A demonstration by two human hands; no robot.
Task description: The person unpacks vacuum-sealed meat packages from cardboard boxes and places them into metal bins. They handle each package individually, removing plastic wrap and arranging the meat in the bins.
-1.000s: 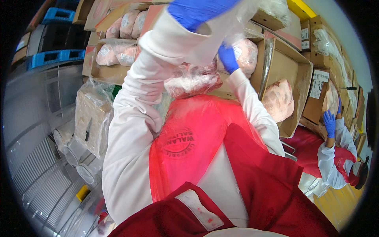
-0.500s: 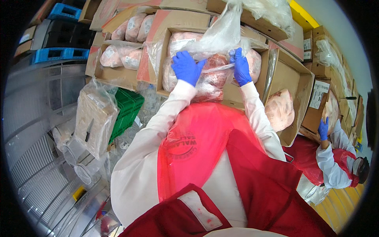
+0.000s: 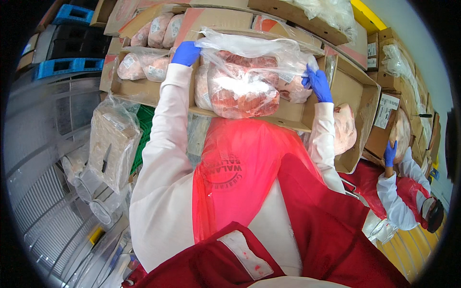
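My blue-gloved left hand (image 3: 186, 52) grips the clear plastic bag (image 3: 254, 45) at its upper left corner. My blue-gloved right hand (image 3: 314, 81) pinches the same plastic at the right. The bag is spread between my hands over a large red piece of meat (image 3: 244, 98) with a bright glare on it, in a cardboard box (image 3: 302, 117). Paler wrapped pieces (image 3: 290, 91) lie beside it, partly under the plastic.
Adjoining boxes (image 3: 129, 91) hold wrapped meat. A wrapped board with a knife (image 3: 106, 158) and a green crate (image 3: 144, 127) are at left, blue pallets (image 3: 67, 67) behind. A co-worker (image 3: 403, 201) handles meat at right; a bare pale cut (image 3: 343, 129) lies nearer.
My hands have moved apart, the left up and leftward, the right slightly rightward. The raised, bunched plastic has come down and is spread wide over the meat.
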